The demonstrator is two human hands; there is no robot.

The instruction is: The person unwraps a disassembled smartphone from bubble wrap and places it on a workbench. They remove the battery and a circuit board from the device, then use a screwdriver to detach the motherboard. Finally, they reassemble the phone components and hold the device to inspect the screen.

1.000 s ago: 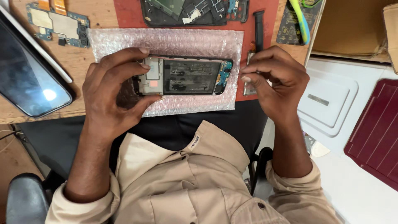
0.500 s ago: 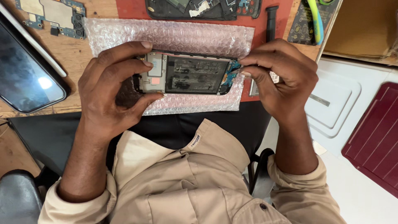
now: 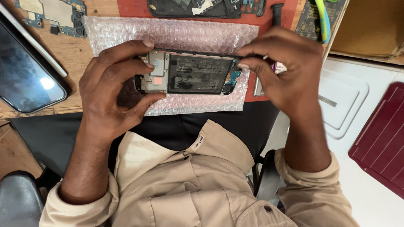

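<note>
- A beige shirt (image 3: 185, 185) fills the nearest part of the view at 6 o'clock, with both sleeves reaching up toward the bench, so the work sits close in front of the chest where the eyes look straight down on it
- The left hand (image 3: 111, 90) closes around the left end of the opened phone (image 3: 189, 73): thumb under the lower edge, fingers curled over the upper edge, a clamp that keeps the frame from sliding
- The right hand (image 3: 286, 71), at 3 o'clock from the phone, pinches at the right end of the frame with thumb and forefinger pressed together; whether a small tool or part sits between the fingertips I cannot tell
- The phone lies lengthwise, back cover off and inner plate facing up, at the centre of the view, so the small connector area by the right fingertips is exposed
- A sheet of bubble wrap (image 3: 181, 35) is spread under the phone, seemingly as padding for the face-down side against the hard bench
- At 9 o'clock a dark tablet (image 3: 25, 80) rests screen up on the wooden bench (image 3: 73, 54), well apart from the hands
- At 11 o'clock a loose circuit board (image 3: 52, 12) lies just beyond the wrap
- At 12 o'clock a second stripped phone (image 3: 206, 6) sits on a red mat (image 3: 134, 8), parked out of the working area
- At 4 o'clock a maroon case (image 3: 381, 138) lies off the bench, away from the work
</note>
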